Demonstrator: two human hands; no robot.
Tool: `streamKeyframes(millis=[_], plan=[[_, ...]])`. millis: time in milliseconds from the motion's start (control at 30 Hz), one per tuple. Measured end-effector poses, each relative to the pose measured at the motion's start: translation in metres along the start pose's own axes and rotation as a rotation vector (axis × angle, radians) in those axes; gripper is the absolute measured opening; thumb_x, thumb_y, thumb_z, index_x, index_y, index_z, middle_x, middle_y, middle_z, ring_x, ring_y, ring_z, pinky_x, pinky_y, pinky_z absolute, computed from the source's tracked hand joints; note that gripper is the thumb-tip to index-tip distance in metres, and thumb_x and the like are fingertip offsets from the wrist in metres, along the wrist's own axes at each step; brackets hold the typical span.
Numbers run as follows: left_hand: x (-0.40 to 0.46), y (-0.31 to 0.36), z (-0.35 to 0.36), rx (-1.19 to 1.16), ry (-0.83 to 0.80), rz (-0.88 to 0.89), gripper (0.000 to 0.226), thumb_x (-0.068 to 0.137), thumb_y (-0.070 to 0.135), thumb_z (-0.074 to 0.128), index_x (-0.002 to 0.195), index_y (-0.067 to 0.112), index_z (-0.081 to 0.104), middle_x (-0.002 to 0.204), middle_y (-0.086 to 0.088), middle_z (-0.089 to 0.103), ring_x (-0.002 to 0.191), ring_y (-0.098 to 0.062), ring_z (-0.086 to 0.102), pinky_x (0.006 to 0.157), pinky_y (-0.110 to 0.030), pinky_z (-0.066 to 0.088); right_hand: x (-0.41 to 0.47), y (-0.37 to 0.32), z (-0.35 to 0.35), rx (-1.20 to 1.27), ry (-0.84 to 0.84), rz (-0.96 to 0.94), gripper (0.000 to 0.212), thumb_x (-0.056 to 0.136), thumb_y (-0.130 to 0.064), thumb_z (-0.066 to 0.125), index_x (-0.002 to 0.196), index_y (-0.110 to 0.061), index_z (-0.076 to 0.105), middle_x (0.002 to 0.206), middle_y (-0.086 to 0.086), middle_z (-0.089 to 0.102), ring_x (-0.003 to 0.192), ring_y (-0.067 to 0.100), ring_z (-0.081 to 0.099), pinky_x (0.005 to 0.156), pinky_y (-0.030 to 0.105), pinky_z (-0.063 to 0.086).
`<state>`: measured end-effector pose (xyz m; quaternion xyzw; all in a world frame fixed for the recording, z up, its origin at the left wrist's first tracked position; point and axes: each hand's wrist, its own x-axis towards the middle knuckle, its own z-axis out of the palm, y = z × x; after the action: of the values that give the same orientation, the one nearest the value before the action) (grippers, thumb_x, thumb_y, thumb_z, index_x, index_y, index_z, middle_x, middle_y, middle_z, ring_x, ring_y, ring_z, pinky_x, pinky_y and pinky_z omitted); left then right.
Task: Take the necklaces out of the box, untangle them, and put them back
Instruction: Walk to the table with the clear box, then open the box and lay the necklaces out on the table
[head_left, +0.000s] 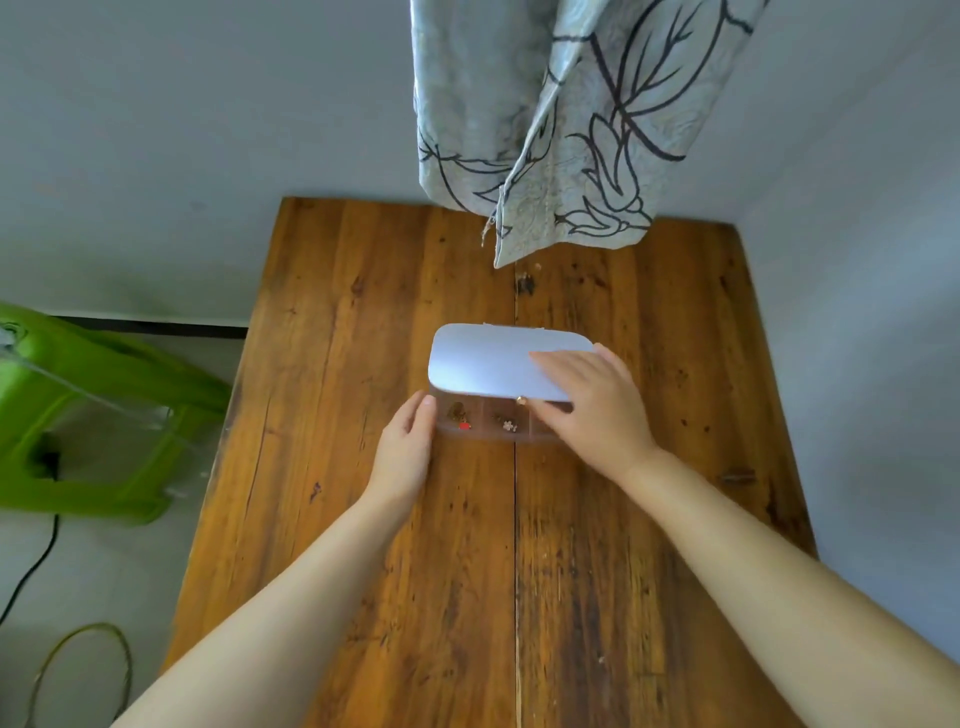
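Note:
A small clear plastic box (488, 434) with divided compartments sits in the middle of the wooden table (363, 519). Its pale lid (483, 361) is tilted partly up, showing the front compartments. Small jewellery pieces (460, 415) lie inside, one with a red part. My left hand (408, 447) rests against the box's left end, fingers together. My right hand (592, 400) grips the lid's front right edge, thumb under it and fingers on top. The right compartments are hidden by that hand.
A patterned grey curtain (566, 130) hangs over the table's far edge. A green plastic stool (88, 410) lies on the floor at left, with a black cable (31, 566) and a wire loop (88, 665). Walls close the far and right sides.

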<state>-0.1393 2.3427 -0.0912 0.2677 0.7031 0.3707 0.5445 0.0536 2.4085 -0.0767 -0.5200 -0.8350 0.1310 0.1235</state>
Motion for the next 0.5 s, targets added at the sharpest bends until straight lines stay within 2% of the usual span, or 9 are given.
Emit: streamKeyframes(millis=[100,200,300,367,400,500], plan=[[0.007,0.003,0.0,0.123,0.018,0.043,0.041,0.096,0.023,0.046,0.137,0.02,0.042,0.126,0.007,0.051,0.117,-0.01,0.046,0.1,-0.029,0.037,0.024,0.011,-0.037,0.252,0.006,0.152,0.028,0.087,-0.023,0.064,0.113,-0.014,0.068,0.11,0.001,0.07,0.103,0.019,0.062,0.091,0.033,0.049],[0.013,-0.002,0.001,0.152,0.043,0.062,0.04,0.094,0.011,0.045,0.133,0.021,0.046,0.127,-0.001,0.056,0.117,-0.017,0.051,0.101,-0.033,0.041,0.051,0.027,-0.045,0.504,0.073,0.415,0.022,0.092,-0.024,0.058,0.107,-0.011,0.066,0.097,-0.003,0.065,0.092,0.014,0.061,0.075,0.018,0.048],[0.014,-0.009,0.004,0.105,0.068,0.041,0.041,0.094,0.01,0.043,0.132,0.023,0.049,0.128,0.0,0.057,0.118,-0.017,0.052,0.102,-0.04,0.043,0.069,0.041,-0.024,0.731,0.074,0.625,0.024,0.095,-0.021,0.053,0.113,-0.007,0.061,0.11,0.006,0.066,0.099,0.018,0.062,0.078,0.026,0.056],[0.012,-0.012,0.008,0.061,0.086,0.033,0.04,0.094,0.009,0.043,0.131,0.024,0.05,0.129,0.001,0.057,0.118,-0.017,0.053,0.103,-0.04,0.043,0.076,0.048,-0.007,0.845,0.046,0.675,0.024,0.096,-0.015,0.051,0.116,-0.004,0.059,0.118,0.012,0.065,0.104,0.023,0.063,0.072,0.023,0.055],[0.012,-0.014,0.01,0.042,0.096,0.028,0.04,0.094,0.009,0.042,0.13,0.025,0.051,0.129,0.002,0.058,0.118,-0.017,0.054,0.103,-0.039,0.043,0.078,0.051,0.001,0.867,0.023,0.704,0.024,0.096,-0.012,0.05,0.117,-0.004,0.059,0.12,0.013,0.065,0.102,0.023,0.064,0.069,0.022,0.053],[0.01,-0.019,0.013,0.003,0.12,0.012,0.039,0.095,0.011,0.043,0.129,0.026,0.051,0.129,0.004,0.058,0.117,-0.015,0.054,0.103,-0.039,0.043,0.078,0.055,0.017,0.937,-0.023,0.831,0.029,0.097,-0.011,0.048,0.124,-0.008,0.058,0.121,0.011,0.065,0.078,0.014,0.063,0.058,0.019,0.048]])
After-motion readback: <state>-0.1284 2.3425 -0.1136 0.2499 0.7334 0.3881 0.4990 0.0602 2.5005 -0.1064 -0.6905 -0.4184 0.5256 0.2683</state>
